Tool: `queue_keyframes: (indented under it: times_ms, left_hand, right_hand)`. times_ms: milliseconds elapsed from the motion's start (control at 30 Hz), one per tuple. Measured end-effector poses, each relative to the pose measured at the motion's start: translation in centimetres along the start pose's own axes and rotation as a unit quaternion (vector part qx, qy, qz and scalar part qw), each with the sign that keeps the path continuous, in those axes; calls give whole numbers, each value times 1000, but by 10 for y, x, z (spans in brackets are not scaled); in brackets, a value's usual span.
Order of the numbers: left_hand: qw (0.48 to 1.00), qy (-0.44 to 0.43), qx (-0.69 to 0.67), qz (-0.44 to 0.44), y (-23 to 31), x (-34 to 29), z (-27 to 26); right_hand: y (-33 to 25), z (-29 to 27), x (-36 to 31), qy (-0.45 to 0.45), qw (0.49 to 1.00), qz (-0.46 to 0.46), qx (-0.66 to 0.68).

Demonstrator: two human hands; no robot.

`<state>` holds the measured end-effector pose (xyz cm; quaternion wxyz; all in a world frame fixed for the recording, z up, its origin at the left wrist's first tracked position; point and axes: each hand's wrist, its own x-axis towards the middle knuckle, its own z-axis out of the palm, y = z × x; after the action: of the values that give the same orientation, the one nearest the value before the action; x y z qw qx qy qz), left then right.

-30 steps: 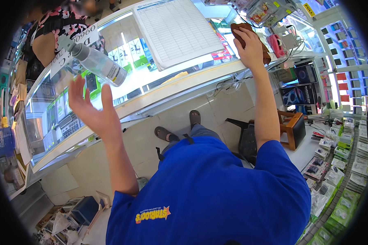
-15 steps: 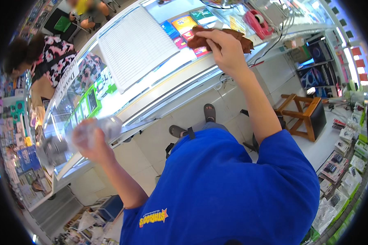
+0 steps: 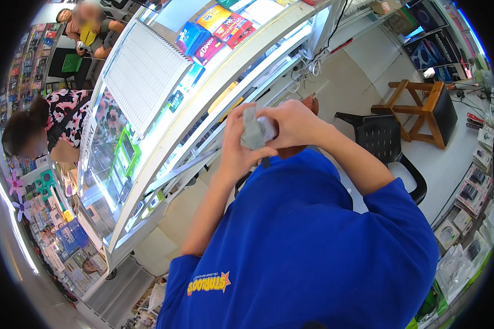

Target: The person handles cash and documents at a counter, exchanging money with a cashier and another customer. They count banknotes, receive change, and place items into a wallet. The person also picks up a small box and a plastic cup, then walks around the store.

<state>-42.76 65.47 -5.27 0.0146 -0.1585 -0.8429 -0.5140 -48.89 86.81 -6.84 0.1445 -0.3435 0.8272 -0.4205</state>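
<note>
Both my hands meet in front of my chest, above my blue shirt (image 3: 307, 247). My left hand (image 3: 237, 151) is wrapped around a clear greyish plastic bottle (image 3: 256, 129), held upright. Against the bottle's right side presses my right hand (image 3: 295, 123), which grips a brown cloth-like thing (image 3: 312, 103); part of it shows behind the knuckles and part below the wrist. The bottle's top and bottom are hidden by my fingers.
A long glass display counter (image 3: 164, 148) runs diagonally ahead, with a white lined pad (image 3: 142, 71) and colourful packets (image 3: 214, 27) on it. Beyond it stands a person in a floral top (image 3: 66, 118). To my right are a black chair (image 3: 381, 140), a wooden stool (image 3: 422, 109) and packaged goods.
My left hand lifted the bottle off the counter and my right hand took the brown thing from it. Both came together at my chest, and my view turned.
</note>
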Motion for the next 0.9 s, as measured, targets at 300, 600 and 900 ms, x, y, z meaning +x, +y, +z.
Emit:
queue_keyframes:
  times_ms: [300, 600, 900]
  left_hand:
    - [913, 83, 345, -200, -199, 50, -72]
    - [881, 91, 449, -120, -291, 51, -117]
    - [886, 10, 429, -174, -269, 46, -122]
  right_hand:
    - [40, 20, -67, 163, 970, 177, 36]
    - [36, 0, -89, 158, 960, 216, 80]
    - [71, 9, -75, 151, 973, 168, 50]
